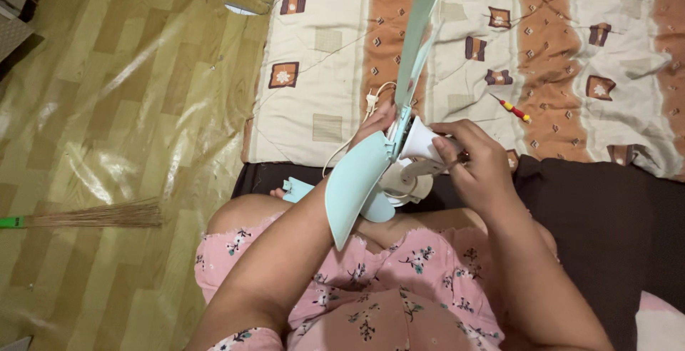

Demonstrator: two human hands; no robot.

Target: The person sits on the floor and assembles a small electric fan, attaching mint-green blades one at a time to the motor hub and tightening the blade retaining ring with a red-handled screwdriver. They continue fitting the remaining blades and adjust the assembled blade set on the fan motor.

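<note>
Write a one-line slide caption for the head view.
Seated person's left hand and right hand hold a mint-green fan blade assembly over the lap.

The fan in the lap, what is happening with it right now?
A person sits on the floor and holds a small fan with mint-green blades over the lap. The left hand steadies the blades, while the right hand grips the white motor housing behind them. A red-handled screwdriver lies on the patterned quilt nearby.

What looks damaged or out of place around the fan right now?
The floor covering is torn near the quilt's top left corner. A red-handled screwdriver lies loose on the quilt. The fan blades show no visible damage.
</note>
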